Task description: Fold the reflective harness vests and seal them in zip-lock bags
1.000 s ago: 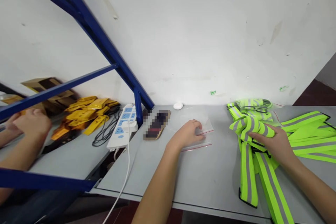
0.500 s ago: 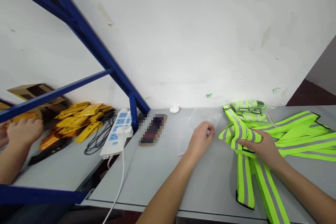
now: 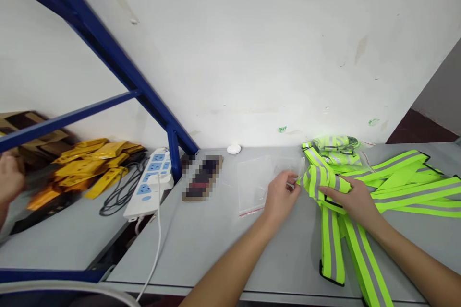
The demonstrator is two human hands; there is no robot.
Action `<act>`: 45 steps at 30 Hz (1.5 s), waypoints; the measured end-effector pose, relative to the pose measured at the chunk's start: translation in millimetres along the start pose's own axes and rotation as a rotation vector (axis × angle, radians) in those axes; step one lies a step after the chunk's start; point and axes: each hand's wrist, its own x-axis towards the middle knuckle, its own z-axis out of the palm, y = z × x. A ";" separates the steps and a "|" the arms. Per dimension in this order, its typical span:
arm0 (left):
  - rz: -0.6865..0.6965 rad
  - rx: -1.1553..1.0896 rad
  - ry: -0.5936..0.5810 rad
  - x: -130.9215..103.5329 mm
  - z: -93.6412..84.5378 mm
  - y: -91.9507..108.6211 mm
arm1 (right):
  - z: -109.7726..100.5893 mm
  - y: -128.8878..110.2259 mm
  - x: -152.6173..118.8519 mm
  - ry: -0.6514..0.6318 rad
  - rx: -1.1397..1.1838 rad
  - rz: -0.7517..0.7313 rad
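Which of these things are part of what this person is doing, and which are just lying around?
Seemingly part of the job:
rolled green strap, in the right grip
clear bag, near the left grip
loose green straps
bagged green straps

Seemingly just lying about:
power strip
black cable
white rounded object
blurred-out flat item
yellow packets, to the left

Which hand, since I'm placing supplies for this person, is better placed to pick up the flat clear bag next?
Probably the left hand: it is close beside the flat clear bag, though whether it holds anything is unclear. The right hand is farther off, gripping the folded green strap.
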 end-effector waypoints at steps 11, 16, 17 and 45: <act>0.554 0.088 0.257 0.5 -3.6 -3.6 | -4.3 -2.3 -2.1 0.036 -0.022 -0.027; 0.368 0.180 0.114 5.7 -7.0 -6.2 | -10.2 15.4 6.1 0.180 -0.190 -0.320; 0.318 0.203 0.015 7.3 -7.3 -7.8 | -12.3 18.0 7.6 0.216 -0.208 -0.417; 0.475 0.163 0.100 4.3 -12.1 2.0 | 6.8 13.2 -12.2 -0.331 -0.737 -0.825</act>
